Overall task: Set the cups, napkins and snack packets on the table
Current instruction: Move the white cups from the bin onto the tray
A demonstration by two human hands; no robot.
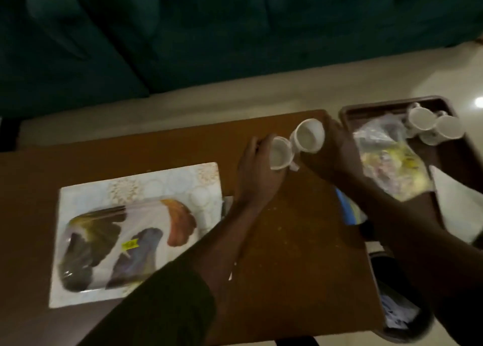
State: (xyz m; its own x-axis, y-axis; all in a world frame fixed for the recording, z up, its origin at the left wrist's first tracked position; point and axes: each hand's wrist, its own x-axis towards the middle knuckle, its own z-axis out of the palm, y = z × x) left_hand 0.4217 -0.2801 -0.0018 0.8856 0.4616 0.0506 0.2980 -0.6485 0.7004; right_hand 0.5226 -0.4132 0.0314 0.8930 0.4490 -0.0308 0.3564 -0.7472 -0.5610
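Over the brown table (300,241) my left hand (257,174) grips a white cup (280,155), tilted with its mouth toward me. My right hand (337,152) holds a second white cup (309,135) right beside it, the two cups touching. A dark tray (449,157) at the right holds more white cups (420,119), a clear snack packet (389,162) with yellow print, and a white napkin (454,201). On the table's left lies a pale placemat (156,186) with clear packets of dark and orange snacks (117,241).
A dark green sofa (183,31) stands beyond the table across a strip of pale floor (235,94). Something blue (345,209) shows at the table's right edge, under my right arm. A dark shoe or bag (400,311) sits low at the right.
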